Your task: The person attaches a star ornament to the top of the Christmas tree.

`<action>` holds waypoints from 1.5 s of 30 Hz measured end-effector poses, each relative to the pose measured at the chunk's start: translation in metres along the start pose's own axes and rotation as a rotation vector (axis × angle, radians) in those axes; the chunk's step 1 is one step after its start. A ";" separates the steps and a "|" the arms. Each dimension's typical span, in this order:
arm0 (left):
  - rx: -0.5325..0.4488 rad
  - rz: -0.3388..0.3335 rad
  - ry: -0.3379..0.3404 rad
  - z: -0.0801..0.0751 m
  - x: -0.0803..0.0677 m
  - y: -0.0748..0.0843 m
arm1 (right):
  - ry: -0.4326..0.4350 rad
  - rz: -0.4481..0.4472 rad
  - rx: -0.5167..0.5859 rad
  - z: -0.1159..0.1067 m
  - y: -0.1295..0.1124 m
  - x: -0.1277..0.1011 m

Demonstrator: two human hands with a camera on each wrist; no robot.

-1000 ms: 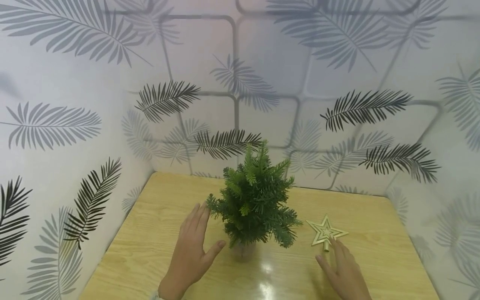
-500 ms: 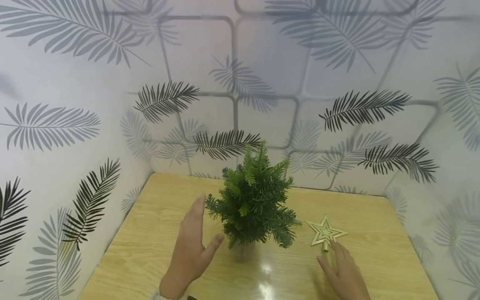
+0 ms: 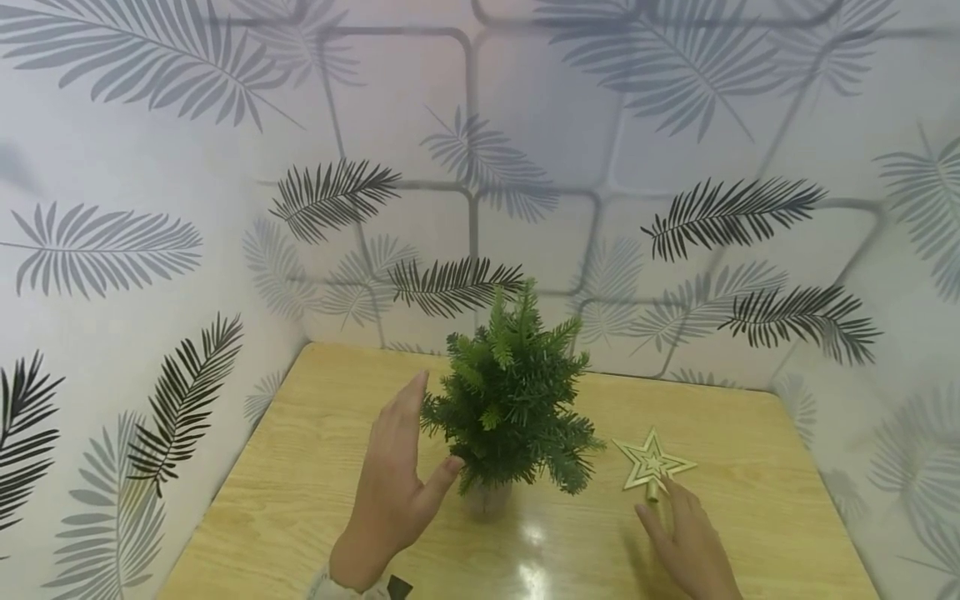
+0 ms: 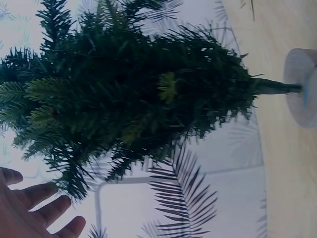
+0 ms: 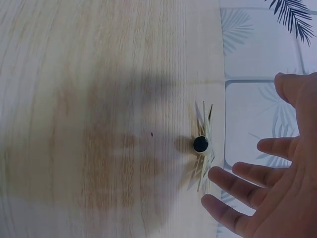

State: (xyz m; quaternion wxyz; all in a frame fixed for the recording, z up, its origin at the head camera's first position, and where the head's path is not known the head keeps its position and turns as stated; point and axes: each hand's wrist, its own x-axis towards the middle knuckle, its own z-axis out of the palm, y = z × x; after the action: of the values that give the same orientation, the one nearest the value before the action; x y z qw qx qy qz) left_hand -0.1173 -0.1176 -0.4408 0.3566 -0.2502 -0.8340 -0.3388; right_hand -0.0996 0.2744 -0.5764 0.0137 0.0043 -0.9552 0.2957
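A small bristly green fir tree (image 3: 512, 392) on a round pale base stands mid-table (image 3: 300, 500). The left hand (image 3: 397, 479), fingers straight, hovers just left of it. The right hand (image 3: 686, 542), fingers spread, touches the flat gold star's (image 3: 651, 462) stem, right of the tree.

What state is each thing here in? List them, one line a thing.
small green tree: upright on its base on the table, not gripped.
gold star topper: lying flat on the table, right of the tree.
left hand: open, fingers straight, beside the tree's left branches.
right hand: open, fingertips at the star's stem.
wooden table: bears tree and star.
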 end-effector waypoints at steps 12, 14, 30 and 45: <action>-0.026 0.017 -0.016 0.002 0.019 0.009 | -0.032 0.083 0.037 0.003 0.007 0.008; -0.031 0.018 -0.015 0.003 0.022 0.011 | -0.048 0.108 0.048 0.004 0.009 0.010; -0.061 0.020 -0.034 0.006 0.043 0.024 | -0.093 0.166 0.095 0.006 0.017 0.024; -0.117 0.075 0.039 0.005 0.060 0.029 | -0.094 0.224 0.143 0.006 0.018 0.025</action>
State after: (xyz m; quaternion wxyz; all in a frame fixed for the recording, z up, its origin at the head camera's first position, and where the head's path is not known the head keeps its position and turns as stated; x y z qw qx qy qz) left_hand -0.1370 -0.0846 -0.3864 0.3702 -0.2949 -0.7957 -0.3780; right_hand -0.1252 0.2861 -0.5908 -0.0643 -0.0875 -0.9258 0.3621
